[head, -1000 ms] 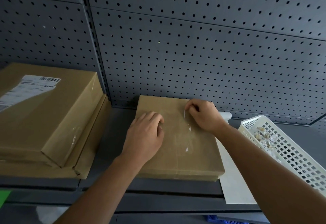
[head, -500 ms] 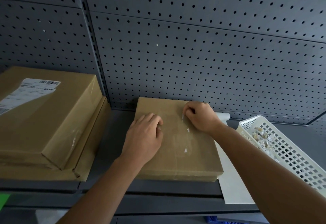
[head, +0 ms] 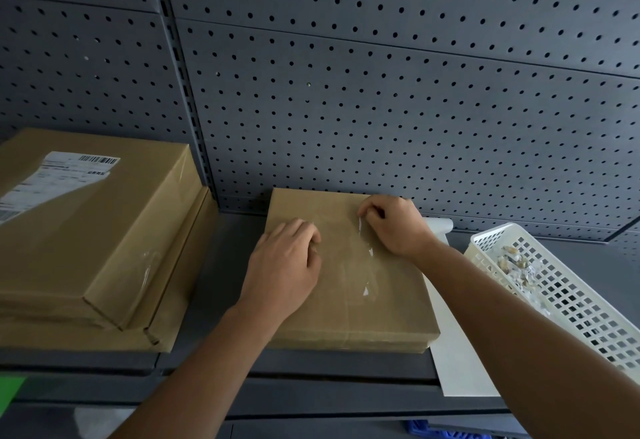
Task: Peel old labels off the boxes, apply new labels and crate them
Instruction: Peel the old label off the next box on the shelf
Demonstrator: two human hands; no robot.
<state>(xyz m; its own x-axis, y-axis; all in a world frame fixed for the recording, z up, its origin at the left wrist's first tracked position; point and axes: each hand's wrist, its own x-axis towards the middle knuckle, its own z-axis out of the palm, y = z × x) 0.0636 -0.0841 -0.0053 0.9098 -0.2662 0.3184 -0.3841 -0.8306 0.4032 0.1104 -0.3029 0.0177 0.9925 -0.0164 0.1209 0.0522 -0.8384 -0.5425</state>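
Note:
A flat brown cardboard box (head: 377, 303) lies on the dark shelf in front of me. Its top carries only small white scraps of old label (head: 365, 290) and a glossy residue patch. My left hand (head: 284, 265) rests on the box's left part with fingers curled under, holding it down. My right hand (head: 394, 224) sits at the far edge with curled fingers picking at a thin white sliver of label (head: 360, 224). At the left stand two stacked brown boxes (head: 86, 248); the upper one bears a white shipping label (head: 52, 179) with barcodes.
A white perforated plastic basket (head: 568, 300) holding torn label scraps stands at the right. A white sheet (head: 453, 352) lies under the box's right side and overhangs the shelf front. A grey pegboard wall (head: 381, 92) backs the shelf. Something blue (head: 433, 433) shows below.
My right hand has crept slightly left along the far edge while picking at the sliver. My left hand and the box stay put.

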